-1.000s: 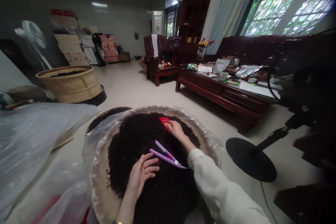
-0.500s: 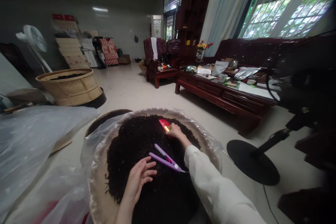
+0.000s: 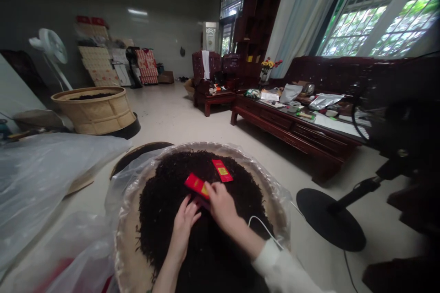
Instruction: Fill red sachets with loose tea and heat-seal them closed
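Note:
Pinched in my right hand (image 3: 222,206) is a small red packet (image 3: 196,185) with a yellow label, tilted above a heap of dark, dry, twisted leaves (image 3: 165,192). My left hand (image 3: 184,224) is just below the packet, its fingers apart and fingertips close to the packet's lower edge; whether they touch it is unclear. A second red packet (image 3: 222,170) lies flat on the leaves farther back. The purple flat iron is almost wholly hidden by my hands and the packet. Its white cord (image 3: 263,225) curves out at the right.
A plastic-lined round basket (image 3: 132,219) holds the leaves. Clear plastic sheeting (image 3: 58,169) covers the floor at left. Behind it stands another woven basket (image 3: 94,112). A black fan base (image 3: 330,219) is at right, a cluttered wooden table (image 3: 295,135) beyond.
My right hand has come back toward me with a red packet, over the spot where the flat iron showed. Another red packet now shows on the leaves. My left hand has moved slightly right and up.

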Demonstrator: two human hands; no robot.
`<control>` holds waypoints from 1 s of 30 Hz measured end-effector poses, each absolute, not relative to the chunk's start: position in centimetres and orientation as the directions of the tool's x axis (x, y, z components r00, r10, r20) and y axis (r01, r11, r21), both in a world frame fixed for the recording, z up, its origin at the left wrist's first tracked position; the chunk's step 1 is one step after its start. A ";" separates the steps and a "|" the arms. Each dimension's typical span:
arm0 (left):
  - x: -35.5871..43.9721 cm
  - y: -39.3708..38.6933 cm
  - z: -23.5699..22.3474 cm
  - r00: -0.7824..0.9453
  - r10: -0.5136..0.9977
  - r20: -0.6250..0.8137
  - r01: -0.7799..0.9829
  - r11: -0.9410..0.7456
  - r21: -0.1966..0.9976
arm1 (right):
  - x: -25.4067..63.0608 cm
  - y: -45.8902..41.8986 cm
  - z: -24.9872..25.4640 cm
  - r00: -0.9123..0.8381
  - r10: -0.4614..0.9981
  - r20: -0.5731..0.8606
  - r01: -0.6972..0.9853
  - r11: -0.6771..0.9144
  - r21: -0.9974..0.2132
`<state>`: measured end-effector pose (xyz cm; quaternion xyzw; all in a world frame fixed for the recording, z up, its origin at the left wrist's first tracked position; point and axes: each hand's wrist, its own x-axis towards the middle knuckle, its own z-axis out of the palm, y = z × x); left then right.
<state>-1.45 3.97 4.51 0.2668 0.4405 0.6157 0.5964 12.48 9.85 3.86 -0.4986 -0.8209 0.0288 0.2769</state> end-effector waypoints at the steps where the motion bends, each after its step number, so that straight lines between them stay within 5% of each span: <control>1: -1.2 4.0 4.6 -0.176 0.970 -0.166 -0.485 0.062 0.873 | 11.6 8.0 3.5 -0.427 0.768 0.477 0.755 0.594 -0.279; 7: -2.1 3.2 5.4 -0.127 0.979 -0.161 -0.338 0.110 0.935 | 11.3 4.5 7.4 -0.543 0.616 0.570 0.482 0.785 -0.389; 13: -2.2 2.0 5.8 0.003 0.978 -0.209 -0.266 0.202 0.943 | 11.7 7.1 9.3 -0.644 0.457 0.613 0.463 0.871 -0.163; 18: -2.1 1.7 5.2 0.055 0.969 -0.241 -0.329 0.245 0.912 | 11.6 6.9 7.3 -0.535 0.362 0.764 0.390 0.908 -0.157; 25: -2.0 1.6 5.1 0.062 0.973 -0.222 -0.324 0.230 0.917 | 12.1 6.9 6.3 -0.474 0.415 0.777 0.347 0.899 -0.269; 30: -2.4 1.3 5.5 0.062 0.973 -0.222 -0.281 0.230 0.932 | 12.5 6.6 6.1 -0.438 0.353 0.827 0.338 0.917 -0.213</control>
